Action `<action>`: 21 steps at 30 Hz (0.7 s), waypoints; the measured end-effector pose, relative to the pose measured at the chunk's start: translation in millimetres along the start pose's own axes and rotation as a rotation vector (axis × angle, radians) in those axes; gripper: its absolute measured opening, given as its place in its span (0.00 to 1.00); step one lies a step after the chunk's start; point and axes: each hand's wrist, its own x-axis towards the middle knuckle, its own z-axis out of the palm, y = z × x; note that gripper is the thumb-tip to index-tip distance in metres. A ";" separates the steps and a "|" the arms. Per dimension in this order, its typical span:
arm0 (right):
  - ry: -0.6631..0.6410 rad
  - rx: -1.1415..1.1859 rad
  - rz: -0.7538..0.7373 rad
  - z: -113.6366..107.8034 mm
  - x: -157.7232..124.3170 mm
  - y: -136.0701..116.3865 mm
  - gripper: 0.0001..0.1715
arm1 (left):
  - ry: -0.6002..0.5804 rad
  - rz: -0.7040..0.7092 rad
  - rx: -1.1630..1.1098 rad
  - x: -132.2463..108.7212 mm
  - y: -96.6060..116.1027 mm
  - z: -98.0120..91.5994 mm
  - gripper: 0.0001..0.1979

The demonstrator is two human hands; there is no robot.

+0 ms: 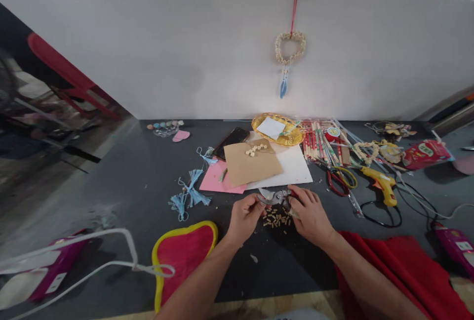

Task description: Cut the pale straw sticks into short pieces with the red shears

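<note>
Pruning shears (277, 196) are gripped by my right hand (311, 215), with their blades pointing left. My left hand (245, 217) is closed in a pinch right at the blades; whatever is between its fingertips is too small to make out. Below the shears lies a loose pile of short, light-brown cut pieces (276, 220) on the dark table (122, 181). Just beyond the hands, a brown card (250, 169) with small pale beads (256, 150) rests over a white sheet (292, 167) and a pink sheet (218, 181).
Left of the hands are blue tassels (193, 189) and a red heart with yellow rim (185, 251). A phone (237, 137) and wicker basket (294, 137) lie behind. To the right are scissors (336, 184), a yellow glue gun (383, 184) and red cloth (396, 270). A beaded heart (277, 51) hangs on the partition.
</note>
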 end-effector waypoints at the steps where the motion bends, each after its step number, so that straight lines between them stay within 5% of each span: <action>1: 0.008 0.018 0.011 1.0 0.0 0.4 0.21 | -0.002 0.006 -0.005 0.1 -0.1 -0.4 0.13; 9: -0.040 0.050 0.052 3.1 4.2 3.5 0.43 | -0.019 -0.028 -0.066 -1.2 -3.7 0.2 0.15; 21: -0.042 -0.015 0.018 0.8 4.9 6.8 0.35 | -0.083 -0.135 -0.220 -1.8 -3.8 2.4 0.19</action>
